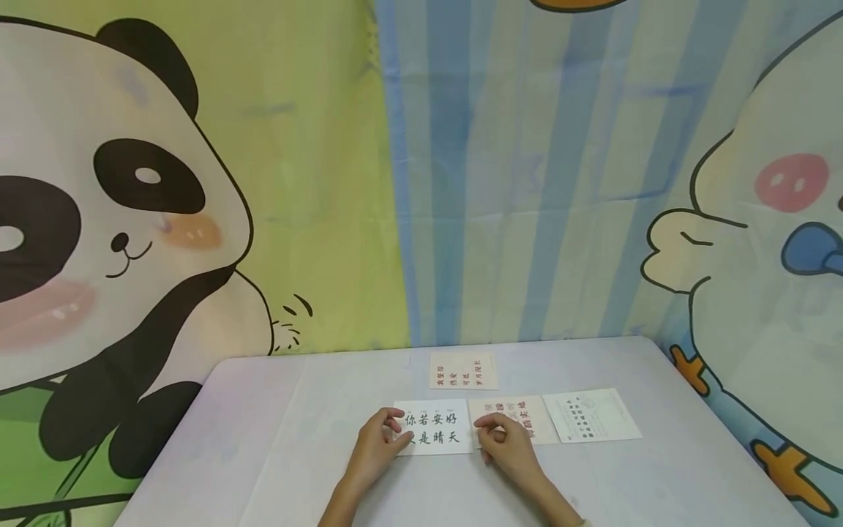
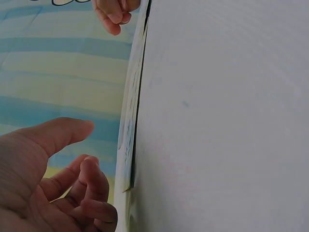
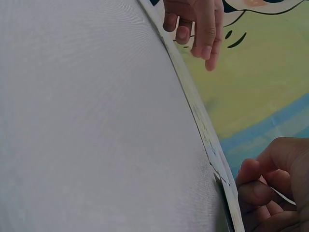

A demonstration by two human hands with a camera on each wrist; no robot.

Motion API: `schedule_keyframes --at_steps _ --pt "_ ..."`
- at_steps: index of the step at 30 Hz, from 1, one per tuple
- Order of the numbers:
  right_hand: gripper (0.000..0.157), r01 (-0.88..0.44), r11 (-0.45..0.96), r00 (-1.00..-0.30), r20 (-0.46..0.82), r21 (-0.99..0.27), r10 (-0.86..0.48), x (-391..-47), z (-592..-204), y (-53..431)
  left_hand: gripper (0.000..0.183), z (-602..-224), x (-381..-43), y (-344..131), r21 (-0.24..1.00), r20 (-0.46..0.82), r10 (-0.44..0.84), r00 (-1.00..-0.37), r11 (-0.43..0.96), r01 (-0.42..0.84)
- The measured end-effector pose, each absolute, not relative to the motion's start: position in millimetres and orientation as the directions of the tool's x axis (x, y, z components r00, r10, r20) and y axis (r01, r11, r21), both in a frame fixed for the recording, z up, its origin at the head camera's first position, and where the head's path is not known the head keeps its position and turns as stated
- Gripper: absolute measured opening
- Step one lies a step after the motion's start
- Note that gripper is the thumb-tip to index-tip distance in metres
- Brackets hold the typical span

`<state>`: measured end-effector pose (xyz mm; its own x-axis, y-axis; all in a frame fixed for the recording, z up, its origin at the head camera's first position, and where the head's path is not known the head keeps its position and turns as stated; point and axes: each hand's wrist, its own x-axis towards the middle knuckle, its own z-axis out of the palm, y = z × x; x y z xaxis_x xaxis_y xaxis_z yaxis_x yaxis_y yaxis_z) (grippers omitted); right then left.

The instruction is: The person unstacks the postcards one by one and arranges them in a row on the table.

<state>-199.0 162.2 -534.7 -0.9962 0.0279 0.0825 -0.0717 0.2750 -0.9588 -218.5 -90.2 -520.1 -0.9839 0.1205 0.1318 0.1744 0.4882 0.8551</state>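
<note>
The white card lay flat on the table between your hands, with neither of them gripping it. Your left hand was loosely curved at its left edge, thumb and fingers well apart and nothing between them. Your right hand was curled more narrowly near its right edge, thumb close to forefinger, also with nothing visible in its grasp. The wrist views suggested both hands were off the table.

A thin, flat card, I judged, could easily have slipped from you: pinching at its face would have let your fingertips slide, and pressing one end might have bent it. The closer risk was on your right, where the pink card sat against the white one, touching or slightly overlapping; I could not tell which. A careless sweep there might have dragged both.

The white card was a neat rectangle with two rows of bold dark characters, the start of the lower row hidden by your left thumb. The pink card had red writing. Beyond it lay a card with small dark print, and farther back, a cream card on the pale table.
</note>
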Motion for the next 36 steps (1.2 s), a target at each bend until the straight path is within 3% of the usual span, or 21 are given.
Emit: schedule_keyframes --at_steps 21,36 --pt "0.017 -0.141 0.235 -0.988 0.153 -0.962 0.035 -208.3 -528.8 163.9 0.044 -518.3 -233.3 -53.0 0.894 0.146 0.157 -0.977 0.402 0.198" --pt "0.018 -0.154 0.343 -0.975 0.199 -0.926 0.099 -227.1 -531.8 169.4 0.042 -522.1 -249.9 -36.2 0.890 0.157 0.178 -0.972 0.400 0.217"
